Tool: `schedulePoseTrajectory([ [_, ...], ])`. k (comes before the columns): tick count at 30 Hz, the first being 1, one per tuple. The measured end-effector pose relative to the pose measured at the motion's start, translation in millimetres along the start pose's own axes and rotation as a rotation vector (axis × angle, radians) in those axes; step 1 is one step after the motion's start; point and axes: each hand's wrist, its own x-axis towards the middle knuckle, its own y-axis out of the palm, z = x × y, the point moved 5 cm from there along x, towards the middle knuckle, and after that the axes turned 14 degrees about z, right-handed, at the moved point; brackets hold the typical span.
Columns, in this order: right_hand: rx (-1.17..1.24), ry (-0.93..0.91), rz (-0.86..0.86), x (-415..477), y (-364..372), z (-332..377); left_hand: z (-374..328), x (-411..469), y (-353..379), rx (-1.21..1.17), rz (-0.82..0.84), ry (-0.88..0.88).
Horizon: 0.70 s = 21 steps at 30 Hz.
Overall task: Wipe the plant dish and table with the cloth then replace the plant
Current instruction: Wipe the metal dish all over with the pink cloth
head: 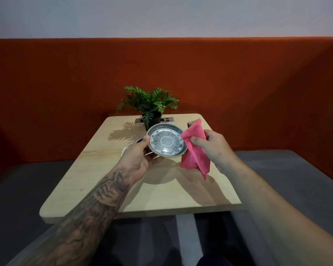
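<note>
Head cam: left hand [137,157] grips the dish [166,140] by its rim, tilted up off the table [112,181]. Right hand [212,148] pinches the cloth [195,150] against the dish's right edge, plant [149,104] just beyond both.

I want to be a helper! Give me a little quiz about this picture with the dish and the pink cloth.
1. True or false: the plant stands on the dish.
2. Which hand grips the pink cloth? A) left B) right
3. Fill in: the left hand holds the ___ above the table.
Key: 1 false, the plant stands on the table. 2 B, the right hand. 3 dish.
</note>
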Motion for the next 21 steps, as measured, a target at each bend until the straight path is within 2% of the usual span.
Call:
schedulePoseTrajectory([
  [6, 0.029, 0.038, -0.065, 21, -23, -12, -2, 35, 7, 0.303, 0.030, -0.069],
  [13, -0.103, 0.135, -0.119, 59, -51, -35, -8, 96, 27, 0.582, 0.021, -0.102],
  [21, -0.173, 0.240, -0.136, 103, -74, -62, 8, 163, 34, 0.782, 0.018, -0.263],
])
